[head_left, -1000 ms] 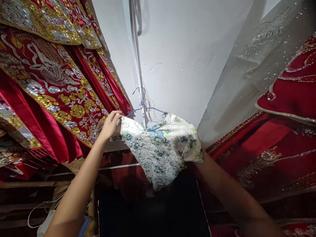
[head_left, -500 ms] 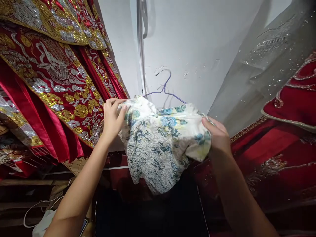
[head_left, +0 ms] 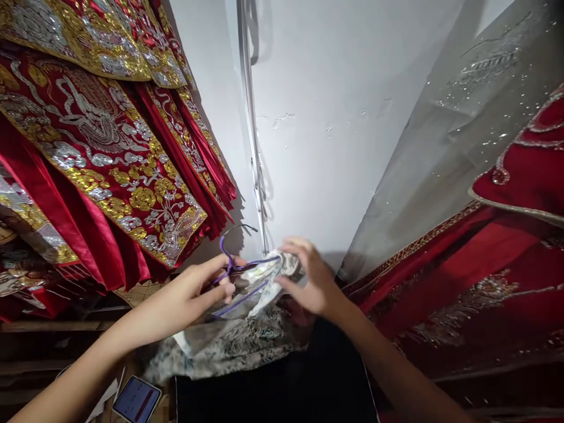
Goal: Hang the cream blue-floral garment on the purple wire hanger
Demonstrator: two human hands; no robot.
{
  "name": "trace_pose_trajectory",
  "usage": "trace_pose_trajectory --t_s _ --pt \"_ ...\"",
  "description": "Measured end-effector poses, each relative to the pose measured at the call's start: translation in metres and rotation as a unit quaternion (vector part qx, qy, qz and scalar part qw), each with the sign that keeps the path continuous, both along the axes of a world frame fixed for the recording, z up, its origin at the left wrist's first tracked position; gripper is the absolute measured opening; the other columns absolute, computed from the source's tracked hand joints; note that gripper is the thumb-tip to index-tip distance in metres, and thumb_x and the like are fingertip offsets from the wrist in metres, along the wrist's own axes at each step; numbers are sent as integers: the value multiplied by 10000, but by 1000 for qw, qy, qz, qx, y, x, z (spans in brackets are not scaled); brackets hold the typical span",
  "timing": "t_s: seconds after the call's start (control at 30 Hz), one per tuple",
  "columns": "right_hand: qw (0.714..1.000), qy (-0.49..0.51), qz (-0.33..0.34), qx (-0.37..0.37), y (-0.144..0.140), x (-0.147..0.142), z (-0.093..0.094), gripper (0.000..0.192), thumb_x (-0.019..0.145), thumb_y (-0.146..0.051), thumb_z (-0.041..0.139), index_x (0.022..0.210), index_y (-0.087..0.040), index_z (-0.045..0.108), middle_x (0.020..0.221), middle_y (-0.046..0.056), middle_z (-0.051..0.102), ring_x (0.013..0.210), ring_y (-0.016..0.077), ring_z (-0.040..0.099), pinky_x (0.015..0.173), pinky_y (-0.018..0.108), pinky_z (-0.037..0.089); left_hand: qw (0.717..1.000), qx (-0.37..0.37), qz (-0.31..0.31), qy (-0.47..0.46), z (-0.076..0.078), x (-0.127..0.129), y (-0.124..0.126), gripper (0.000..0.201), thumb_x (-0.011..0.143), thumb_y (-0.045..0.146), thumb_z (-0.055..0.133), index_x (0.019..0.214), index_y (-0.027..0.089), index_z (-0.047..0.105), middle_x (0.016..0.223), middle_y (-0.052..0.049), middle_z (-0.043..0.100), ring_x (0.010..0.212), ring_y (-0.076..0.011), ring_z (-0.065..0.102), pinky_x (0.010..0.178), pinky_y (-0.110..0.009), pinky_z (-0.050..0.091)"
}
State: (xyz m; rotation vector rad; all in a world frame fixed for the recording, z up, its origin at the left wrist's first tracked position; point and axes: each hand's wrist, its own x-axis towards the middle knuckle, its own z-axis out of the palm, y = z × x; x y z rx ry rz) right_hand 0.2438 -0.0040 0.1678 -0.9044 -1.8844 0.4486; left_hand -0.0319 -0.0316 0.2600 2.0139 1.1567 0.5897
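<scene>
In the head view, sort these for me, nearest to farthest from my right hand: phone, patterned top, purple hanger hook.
From your right hand:
1. Patterned top: right at its fingers.
2. Purple hanger hook: to its left.
3. Phone: far lower left.

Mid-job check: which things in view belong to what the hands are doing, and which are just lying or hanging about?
In use:
- purple hanger, held by the left hand
- patterned shirt, partly on the hanger, with the right hand at it

Just about:
- phone, screen lit
- embroidered red garment, left
- red garment, right
- metal pole
</scene>
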Motion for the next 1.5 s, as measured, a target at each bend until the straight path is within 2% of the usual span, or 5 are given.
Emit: trace_pose_trajectory --t_s 0.23,0.53,0.77,1.03,1.5 --pt "944 152 107 -272 51 12 8 410 898 -582 560 819 -200 687 786 58 692 726 229 648 667 336 511 941 291 173 2 20 -33 65 225 892 393 616 954 198 709 826 -37 708 738 -182 645 700 -302 516" --pt "906 401 -7 -138 116 25 76 361 738 -559 742 759 -209 654 730 27 694 730 230 681 701 345 544 792 555 254 -11 -2 -8 98 470 846 323 681 1286 228 548 1382 -133 496 1324 -306 433 1146 -506 281" --pt "893 424 -108 -104 91 50 42 404 771 -605 695 825 -206 671 770 65 713 830 287 707 677 382 568 783 458 370 -203 -74 29 96 898 706 262 769 1446 221 262 1453 -163 316 1370 -306 332 1123 -441 331" --pt "855 457 -187 -156 53 38 0 485 800 -618 662 967 -165 702 804 70 716 790 251 711 678 342 581 729 154 385 -545 -154 88 84 321 932 438 516 1186 251 458 1068 -61 495 873 -135 560 738 -240 500" --pt "846 352 -400 -31 30 -4 -93 463 869 -502 592 1227 -211 553 1258 99 564 1152 247 541 973 403 450 822 34 297 -484 -173 72 69 117 791 244 616 718 180 549 599 42 461 559 -103 420 549 -205 358"
